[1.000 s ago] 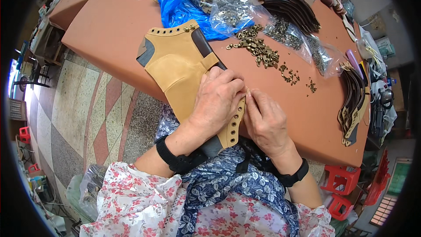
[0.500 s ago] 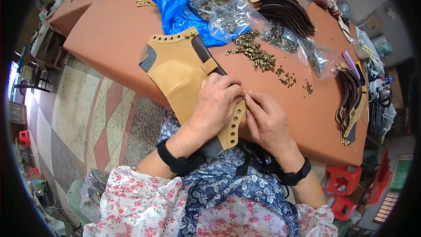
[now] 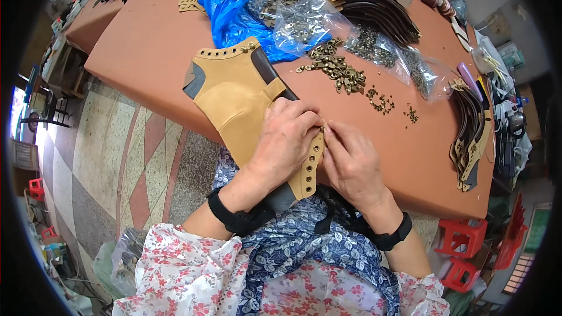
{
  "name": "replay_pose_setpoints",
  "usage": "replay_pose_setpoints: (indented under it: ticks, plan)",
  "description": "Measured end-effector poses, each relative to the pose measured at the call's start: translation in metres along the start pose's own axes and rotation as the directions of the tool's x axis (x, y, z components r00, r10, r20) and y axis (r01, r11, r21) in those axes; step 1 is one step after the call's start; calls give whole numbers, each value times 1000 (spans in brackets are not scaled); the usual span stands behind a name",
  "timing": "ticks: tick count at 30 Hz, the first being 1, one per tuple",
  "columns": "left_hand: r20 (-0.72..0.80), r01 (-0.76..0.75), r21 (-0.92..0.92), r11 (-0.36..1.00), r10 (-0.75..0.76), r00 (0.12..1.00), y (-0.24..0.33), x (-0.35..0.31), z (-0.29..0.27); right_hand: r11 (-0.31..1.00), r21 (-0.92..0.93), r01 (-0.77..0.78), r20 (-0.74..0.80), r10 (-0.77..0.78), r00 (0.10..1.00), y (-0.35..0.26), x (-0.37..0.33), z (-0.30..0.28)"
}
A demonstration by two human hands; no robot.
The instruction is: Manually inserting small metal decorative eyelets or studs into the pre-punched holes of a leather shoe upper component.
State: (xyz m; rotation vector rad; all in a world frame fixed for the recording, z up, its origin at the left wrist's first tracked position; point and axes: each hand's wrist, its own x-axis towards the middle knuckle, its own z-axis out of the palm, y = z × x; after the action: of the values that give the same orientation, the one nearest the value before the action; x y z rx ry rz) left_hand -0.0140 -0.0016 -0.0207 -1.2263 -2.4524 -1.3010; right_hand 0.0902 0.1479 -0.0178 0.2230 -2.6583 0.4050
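Both hands at the eyeleted edge of a tan leather piece, table and tiled room around them

The left hand [image 3: 287, 137] lies over the tan leather piece [image 3: 225, 93], gripping it near its right edge. The right hand's [image 3: 353, 161] thumb and forefinger come together at that edge, next to the left fingertips; whether they pinch the leather or a small part there cannot be told. The piece slants across the table's near edge, its upper end over the tabletop [image 3: 158, 52] and its lower end above the navy leaf-patterned cloth [image 3: 304, 246] on the lap.

The tabletop is plain, brownish orange. Beyond the hands lie loose brass-coloured fittings [image 3: 342, 75] in a heap, with two smaller scatters trailing to the right. Behind them sit a crumpled blue bag [image 3: 225, 14], clear bags of metal parts [image 3: 301, 20] and a fanned stack of dark and tan pieces [image 3: 377, 16]. Another stack [image 3: 465, 140] rests by the right edge, close to a purple object [image 3: 467, 77].

Down on the left, the floor [image 3: 96, 140] shows grey, cream and reddish diamonds and bands. Red plastic stools [image 3: 462, 239] stand at lower right
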Motion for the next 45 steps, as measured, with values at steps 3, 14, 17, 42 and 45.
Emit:
replay_pose_setpoints:
  ticks: [3, 14, 17, 42, 45]
  plan:
    - [32, 26, 5, 1000, -26, 999, 2, -2, -3, 995, -93, 33, 54, -28, 998, -4, 7, -4]
    - [114, -37, 48, 998, 31, 993, 10, -10, -23, 868, 328, -374, -67, 416, 907, 21, -3, -37]
    - [190, -120, 66, 991, 105, 976, 8, -22, -35, 802, 245, -545, -41, 570, 820, 51, -9, -59]
    - [586, -330, 213, 920, 150, 796, 4, -37, -62, 894, -253, -369, 12, 384, 923, 88, 13, -36]
    - [556, -345, 224, 912, 171, 813, 5, -36, -56, 894, -146, -423, 11, 429, 903, 87, 12, -44]
